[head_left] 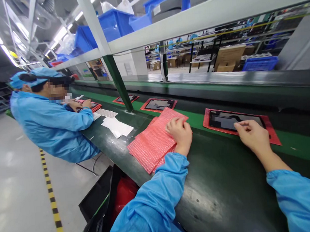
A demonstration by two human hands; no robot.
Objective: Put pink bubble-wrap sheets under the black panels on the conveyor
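Observation:
My left hand (180,132) rests with curled fingers on the upper right part of a stack of red bubble-wrap sheets (153,139), which lies on the dark green table. Its fingertips are pressed at the top sheet's edge. Over at the right, my right hand (252,134) has thumb and fingers pinched together at the front edge of a dark flat panel (224,121). Whether anything is between those fingers is too small to tell. That panel lies on a red bubble-wrap sheet (274,132) on the green strip.
Two more panels on red wrap (158,104) (126,99) lie farther left along the strip. White papers (117,127) are on the table beside a seated co-worker (54,116). A green post (118,83) rises from the table. Blue bins (114,25) sit on the overhead shelf.

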